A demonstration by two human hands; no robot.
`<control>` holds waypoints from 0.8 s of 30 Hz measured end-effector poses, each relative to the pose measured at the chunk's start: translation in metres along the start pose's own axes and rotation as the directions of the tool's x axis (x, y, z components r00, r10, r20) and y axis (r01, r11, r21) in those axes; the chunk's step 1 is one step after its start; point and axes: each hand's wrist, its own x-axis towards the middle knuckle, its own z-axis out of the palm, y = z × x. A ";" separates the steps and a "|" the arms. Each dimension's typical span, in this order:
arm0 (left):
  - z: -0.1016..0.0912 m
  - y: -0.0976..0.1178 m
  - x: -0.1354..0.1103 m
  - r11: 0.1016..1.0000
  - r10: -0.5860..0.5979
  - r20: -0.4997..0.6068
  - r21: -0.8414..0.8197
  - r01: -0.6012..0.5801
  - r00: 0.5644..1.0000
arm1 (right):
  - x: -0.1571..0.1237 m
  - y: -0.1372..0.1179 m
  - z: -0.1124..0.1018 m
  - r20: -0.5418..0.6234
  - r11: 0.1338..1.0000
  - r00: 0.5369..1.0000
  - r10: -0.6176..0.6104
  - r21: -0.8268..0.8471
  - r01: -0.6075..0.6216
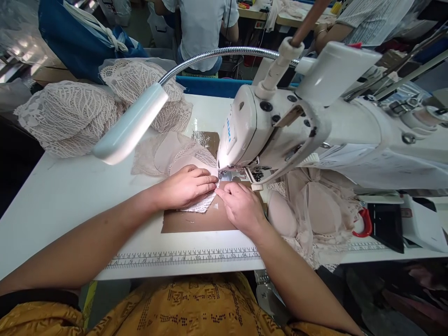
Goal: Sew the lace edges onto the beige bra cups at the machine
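Note:
A pale pink lace bra piece (205, 204) lies under the needle end of a white sewing machine (241, 121). Its padded cup and sheer mesh spread out to the left of the needle. My left hand (187, 186) rests flat on the lace, fingers stretched toward the needle. Just right of the lace edge, my right hand (243, 205) has its fingers curled, with thumb and index closed on the edge close to the presser foot. The fingertips partly hide the stitching spot. Brown tape (189, 221) covers the table under the work.
Stacks of lace pieces (66, 116) stand at the back left, behind a lamp (133, 123) on a bent metal neck. More bra pieces (322, 207) lie to the right, near a red-handled tool (364, 223). A ruler strip (196, 258) runs along the front edge. Other people sit beyond.

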 end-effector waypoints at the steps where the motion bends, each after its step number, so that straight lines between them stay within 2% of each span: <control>1: 0.000 -0.002 0.000 1.000 0.015 0.011 0.008 -0.016 1.000 | 0.000 -0.001 0.000 0.010 1.000 1.000 0.009 -0.008 -0.009; 5: -0.001 -0.004 0.000 0.999 0.035 0.026 0.030 -0.036 0.999 | 0.000 -0.003 -0.002 0.038 0.999 0.998 0.046 -0.021 -0.045; 17: 0.000 0.006 0.008 0.982 -0.152 -0.012 0.113 0.152 0.988 | 0.006 -0.007 -0.003 0.034 0.984 0.988 0.154 -0.093 -0.150; 24: 0.004 0.007 0.010 0.963 -0.223 -0.023 0.148 0.224 0.975 | 0.000 -0.001 -0.002 -0.002 0.990 0.990 0.141 -0.027 -0.141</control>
